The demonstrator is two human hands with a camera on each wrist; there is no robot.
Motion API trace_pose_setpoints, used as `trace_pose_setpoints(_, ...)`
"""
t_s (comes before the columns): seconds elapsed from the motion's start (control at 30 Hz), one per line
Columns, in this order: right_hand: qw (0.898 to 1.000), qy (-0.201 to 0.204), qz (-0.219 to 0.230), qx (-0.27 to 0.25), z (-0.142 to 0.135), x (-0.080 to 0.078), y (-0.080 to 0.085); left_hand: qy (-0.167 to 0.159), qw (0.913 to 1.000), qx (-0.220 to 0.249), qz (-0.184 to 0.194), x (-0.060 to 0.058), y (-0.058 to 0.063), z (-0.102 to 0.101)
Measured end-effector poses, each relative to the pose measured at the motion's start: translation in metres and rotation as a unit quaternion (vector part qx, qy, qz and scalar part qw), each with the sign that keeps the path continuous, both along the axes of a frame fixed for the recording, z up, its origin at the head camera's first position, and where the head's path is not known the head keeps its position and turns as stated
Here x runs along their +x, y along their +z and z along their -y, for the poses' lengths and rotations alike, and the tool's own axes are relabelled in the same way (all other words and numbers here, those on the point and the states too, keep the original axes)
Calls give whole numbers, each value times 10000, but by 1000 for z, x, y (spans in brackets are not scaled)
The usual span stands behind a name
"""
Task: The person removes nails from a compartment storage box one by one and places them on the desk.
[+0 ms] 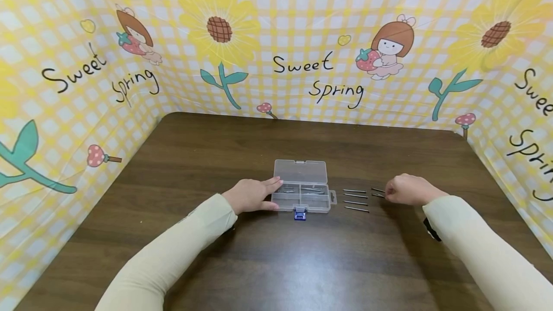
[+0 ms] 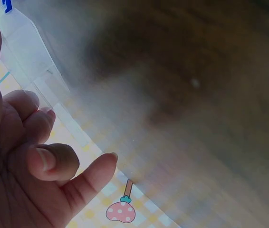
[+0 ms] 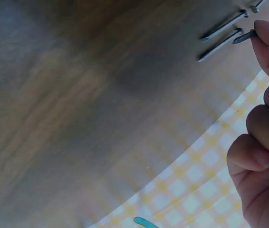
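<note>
A clear plastic compartment box [image 1: 314, 203] stands with its lid [image 1: 301, 172] folded back and its blue latch [image 1: 300, 214] toward the front. Several nails [image 1: 313, 191] lie in its back compartments. My left hand [image 1: 252, 195] rests at the box's left side, thumb and fingers spread along the edge. To the right, my right hand [image 1: 408, 189] pinches a nail [image 3: 244, 37] between thumb and index finger; the nail's pointed end sticks out. Close beside it on the table lie other nails [image 3: 220, 45]. Between box and right hand, more nails [image 1: 355, 203] form a column.
All this is on a dark wood-grain table [image 1: 276, 263]. A yellow checked cloth [image 1: 302, 37] with flowers and lettering rises behind the table and along both sides. A hanging tab [image 1: 332, 197] juts from the box's right side toward the nails.
</note>
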State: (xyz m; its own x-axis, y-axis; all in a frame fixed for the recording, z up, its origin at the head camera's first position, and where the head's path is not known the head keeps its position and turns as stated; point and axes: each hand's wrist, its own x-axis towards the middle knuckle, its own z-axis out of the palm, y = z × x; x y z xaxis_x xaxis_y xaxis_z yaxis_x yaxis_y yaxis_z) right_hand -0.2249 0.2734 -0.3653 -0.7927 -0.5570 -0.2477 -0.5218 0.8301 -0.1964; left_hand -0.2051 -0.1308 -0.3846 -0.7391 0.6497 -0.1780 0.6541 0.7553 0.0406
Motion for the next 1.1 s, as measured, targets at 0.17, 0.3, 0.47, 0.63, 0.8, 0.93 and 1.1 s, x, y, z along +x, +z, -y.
trace_pose_setpoints(0.17,10000,-48,5,-17,-4,2,-6,13,10000,-15,4,0,-1,0)
trace_pose_setpoints(0.3,10000,-44,-9,-30,-5,3,-9,21,10000,-24,10,0,-1,0)
trace_pose_setpoints(0.47,10000,-99,6,-12,-6,3,-14,46,10000,-36,42,0,-1,0)
trace_pose_setpoints(0.63,9999,47,-128,-54,-4,3,-19,80,9999,-29,83,0,0,0)
trace_pose_setpoints(0.8,9998,58,-169,-2,-1,3,-21,64,10000,-19,50,0,-1,0)
trace_pose_setpoints(0.93,9999,14,-113,9,0,4,-21,51,10000,-29,54,-1,-2,0)
trace_pose_setpoints(1.1,9999,7,-95,-47,0,3,-20,59,10000,-40,55,-1,-3,0)
